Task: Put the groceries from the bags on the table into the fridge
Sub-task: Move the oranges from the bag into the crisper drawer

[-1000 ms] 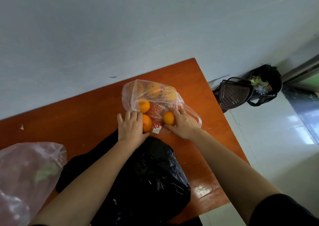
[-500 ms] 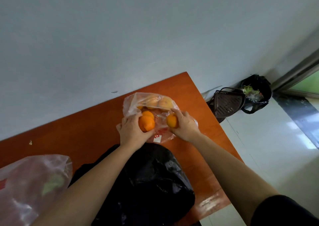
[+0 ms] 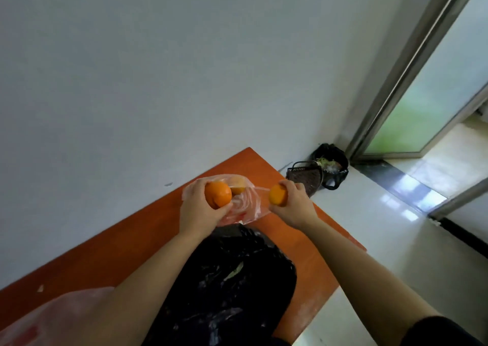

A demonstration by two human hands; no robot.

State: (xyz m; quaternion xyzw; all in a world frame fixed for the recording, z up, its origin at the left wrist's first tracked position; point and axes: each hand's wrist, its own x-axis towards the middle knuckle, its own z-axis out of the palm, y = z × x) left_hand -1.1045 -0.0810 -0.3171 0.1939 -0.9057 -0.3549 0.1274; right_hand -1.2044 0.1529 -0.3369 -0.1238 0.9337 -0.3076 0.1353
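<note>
- Behind everything a pale wall [image 3: 158, 68] is filling the view, and below it an orange table [image 3: 126, 242] is running from the lower left up to a corner near the middle.
- We are standing at this table, working on the unpacking step: fruit is coming out of a clear bag [image 3: 248, 203] lying at the far end of the table.
- Our left hand [image 3: 200, 211] is closing its fingers round a large orange [image 3: 217, 194], holding it just above the bag.
- Our right hand [image 3: 293, 203] is gripping a smaller orange [image 3: 277, 195], clear of the bag and over the table's right edge.
- Inside the bag at least one more fruit [image 3: 237, 184] is showing, though the plastic is blurring it and we cannot count the rest.
- We are judging that the next move calls for turning away and carrying both oranges to the fridge, which is nowhere in view, so we are having to find it first.
- With both hands full, opening a fridge door is looking awkward; one orange may need shifting.
- A black bag [image 3: 237, 287] is lying between our forearms, near us, and a pinkish bag [image 3: 52, 316] is sitting at the lower left; both are waiting to be emptied.
- On the floor by the corner a dark basket [image 3: 303, 176] and a lined bin [image 3: 334, 166] are standing beside a glass door [image 3: 435, 87], near our likely path.
</note>
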